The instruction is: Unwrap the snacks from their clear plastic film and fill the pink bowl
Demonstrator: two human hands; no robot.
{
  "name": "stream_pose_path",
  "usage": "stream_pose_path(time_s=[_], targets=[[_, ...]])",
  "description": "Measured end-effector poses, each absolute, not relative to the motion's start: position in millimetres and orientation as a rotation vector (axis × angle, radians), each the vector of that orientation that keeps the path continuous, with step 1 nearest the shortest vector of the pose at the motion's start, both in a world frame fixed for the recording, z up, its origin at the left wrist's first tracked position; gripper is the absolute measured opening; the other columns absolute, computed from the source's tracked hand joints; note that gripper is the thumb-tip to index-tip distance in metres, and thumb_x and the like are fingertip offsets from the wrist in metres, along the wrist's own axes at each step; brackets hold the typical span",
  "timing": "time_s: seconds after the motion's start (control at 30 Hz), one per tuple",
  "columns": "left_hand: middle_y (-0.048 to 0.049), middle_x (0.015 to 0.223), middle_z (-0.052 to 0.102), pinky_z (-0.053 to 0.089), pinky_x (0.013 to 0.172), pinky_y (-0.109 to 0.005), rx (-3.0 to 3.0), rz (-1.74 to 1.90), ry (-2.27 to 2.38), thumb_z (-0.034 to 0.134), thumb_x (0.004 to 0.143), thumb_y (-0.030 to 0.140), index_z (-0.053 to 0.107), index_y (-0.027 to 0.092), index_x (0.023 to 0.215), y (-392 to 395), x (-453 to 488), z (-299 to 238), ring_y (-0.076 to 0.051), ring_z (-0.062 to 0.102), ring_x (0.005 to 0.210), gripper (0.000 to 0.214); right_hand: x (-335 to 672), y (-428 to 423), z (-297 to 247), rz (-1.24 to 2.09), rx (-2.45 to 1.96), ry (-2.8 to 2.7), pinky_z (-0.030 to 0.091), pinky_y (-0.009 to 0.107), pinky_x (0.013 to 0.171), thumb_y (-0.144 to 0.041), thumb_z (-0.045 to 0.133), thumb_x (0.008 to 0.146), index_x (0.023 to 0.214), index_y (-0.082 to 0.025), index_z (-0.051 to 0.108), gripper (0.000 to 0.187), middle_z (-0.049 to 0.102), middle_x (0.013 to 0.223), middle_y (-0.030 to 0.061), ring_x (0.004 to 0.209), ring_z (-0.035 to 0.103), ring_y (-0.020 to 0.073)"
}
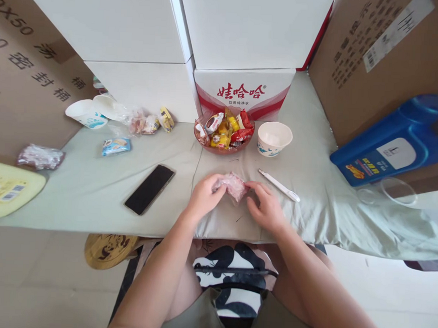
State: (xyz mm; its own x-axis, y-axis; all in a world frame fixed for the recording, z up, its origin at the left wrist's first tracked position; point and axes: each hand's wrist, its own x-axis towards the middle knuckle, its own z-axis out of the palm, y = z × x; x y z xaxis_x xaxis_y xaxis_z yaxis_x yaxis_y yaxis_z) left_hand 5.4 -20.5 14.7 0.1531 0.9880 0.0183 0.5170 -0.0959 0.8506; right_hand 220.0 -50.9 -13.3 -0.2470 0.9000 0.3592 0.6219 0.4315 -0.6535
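Both my hands hold one small pink wrapped snack packet (233, 185) just above the pale green cloth (94, 187). My left hand (204, 196) pinches the packet's left end. My right hand (264, 207) pinches its right end, fingers curled. A white pen-like stick (279, 185) lies just right of my right hand. A black phone (150, 188) lies face up to the left of my left hand. Behind the packet stands a reddish bowl (223, 148) full of wrapped snacks, with an empty white bowl (274, 138) beside it.
White cartons (244, 90) line the back and brown cardboard boxes (376, 50) both sides. A blue jug (390, 147) lies at the right by a clear lid (398, 191). At the left are a paper cup (86, 113), loose snack packets (116, 145) and a yellow object (7, 189).
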Motion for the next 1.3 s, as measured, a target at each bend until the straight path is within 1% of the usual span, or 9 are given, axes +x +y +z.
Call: stream_pose_path(time_s=[0.23, 0.4, 0.57, 0.67, 0.77, 0.87, 0.97, 1.1, 1.3], targets=[[-0.0027, 0.094, 0.072, 0.051, 0.054, -0.022, 0.884, 0.952, 1.405, 0.065, 0.079, 0.035, 0.064, 0.021, 0.099, -14.0, 5.1, 16.4, -0.014, 0.069, 0.068, 0.024, 214.9, -52.5, -15.3, 0.65, -1.313, -1.92, 0.057, 0.039, 0.09, -0.018, 0.055, 0.084, 0.133, -0.024, 0.059, 0.05, 0.064, 0.123, 0.0112, 0.103, 0.067, 0.0233], [-0.0002, 0.084, 0.068, 0.048, 0.05, -0.019, 0.894, 0.979, 1.41, 0.067, 0.075, 0.033, 0.062, 0.021, 0.095, -14.4, 5.6, 18.5, -0.013, 0.068, 0.064, 0.024, 218.0, -53.5, -11.0, 0.632, -1.284, -1.816, 0.055, 0.036, 0.086, -0.02, 0.055, 0.085, 0.096, -0.024, 0.065, 0.015, 0.066, 0.115, 0.0101, 0.1, 0.068, 0.0217], [-0.0019, 0.082, 0.068, 0.048, 0.055, -0.021, 0.943, 1.044, 1.542, 0.062, 0.075, 0.028, 0.063, 0.019, 0.089, -10.3, -9.1, 15.3, -0.013, 0.065, 0.066, 0.016, 235.4, -50.9, -8.3, 0.602, -1.379, -1.615, 0.053, 0.041, 0.092, -0.023, 0.053, 0.081, 0.082, -0.025, 0.058, 0.005, 0.072, 0.101, 0.0074, 0.099, 0.069, 0.024], [-0.0038, 0.087, 0.07, 0.052, 0.061, -0.025, 1.068, 1.073, 1.681, 0.058, 0.072, 0.019, 0.064, 0.018, 0.103, -6.2, -22.1, 10.1, -0.015, 0.066, 0.068, 0.031, 248.6, -50.6, -10.3, 0.572, -1.554, -1.462, 0.054, 0.04, 0.086, -0.023, 0.049, 0.079, 0.087, -0.024, 0.06, 0.014, 0.072, 0.09, 0.0048, 0.088, 0.068, 0.023], [-0.0085, 0.116, 0.071, 0.057, 0.091, -0.037, 1.44, 1.158, 1.714, 0.057, 0.072, 0.013, 0.064, 0.022, 0.12, -5.2, -28.6, 6.5, -0.022, 0.07, 0.103, 0.049, 254.0, -51.9, -10.5, 0.504, -1.541, -1.458, 0.054, 0.039, 0.084, -0.018, 0.041, 0.079, 0.097, -0.024, 0.065, 0.03, 0.071, 0.091, 0.0052, 0.087, 0.067, 0.022], [-0.0098, 0.137, 0.061, 0.046, 0.114, -0.044, 1.817, 1.052, 1.616, 0.061, 0.078, 0.021, 0.07, 0.023, 0.114, -7.6, -27.2, 6.0, -0.026, 0.058, 0.13, 0.037, 248.3, -51.7, -9.2, 0.41, -1.394, -1.676, 0.051, 0.044, 0.096, -0.024, 0.046, 0.085, 0.113, -0.022, 0.066, 0.034, 0.071, 0.116, 0.0108, 0.11, 0.066, 0.0266], [-0.0109, 0.136, 0.059, 0.048, 0.112, -0.045, 1.918, 0.855, 1.602, 0.067, 0.08, 0.028, 0.074, 0.021, 0.095, -10.6, -23.9, 7.0, -0.028, 0.06, 0.128, 0.018, 238.2, -49.0, -9.9, 0.296, -1.377, -1.887, 0.049, 0.046, 0.098, -0.029, 0.058, 0.086, 0.128, -0.019, 0.061, 0.044, 0.073, 0.107, 0.0111, 0.105, 0.066, 0.0291], [-0.01, 0.124, 0.063, 0.05, 0.107, -0.043, 1.953, 0.885, 1.615, 0.06, 0.084, 0.024, 0.07, 0.021, 0.079, -16.6, -22.9, 14.8, -0.024, 0.065, 0.116, 0.012, 231.2, -51.2, -6.7, 0.17, -1.418, -1.981, 0.049, 0.039, 0.084, -0.023, 0.054, 0.092, 0.103, -0.022, 0.071, 0.02, 0.066, 0.077, 0.0048, 0.082, 0.064, 0.0236], [-0.006, 0.102, 0.072, 0.048, 0.105, -0.043, 2.233, 1.026, 1.481, 0.059, 0.079, 0.021, 0.06, 0.023, 0.071, -39.1, -21.1, 41.8, -0.025, 0.066, 0.115, 0.009, 226.4, -73.6, 13.2, 0.002, -1.267, -2.005, 0.039, 0.043, 0.106, -0.016, 0.055, 0.091, 0.086, -0.025, 0.066, 0.015, 0.076, 0.102, 0.0042, 0.114, 0.066, 0.0243]])
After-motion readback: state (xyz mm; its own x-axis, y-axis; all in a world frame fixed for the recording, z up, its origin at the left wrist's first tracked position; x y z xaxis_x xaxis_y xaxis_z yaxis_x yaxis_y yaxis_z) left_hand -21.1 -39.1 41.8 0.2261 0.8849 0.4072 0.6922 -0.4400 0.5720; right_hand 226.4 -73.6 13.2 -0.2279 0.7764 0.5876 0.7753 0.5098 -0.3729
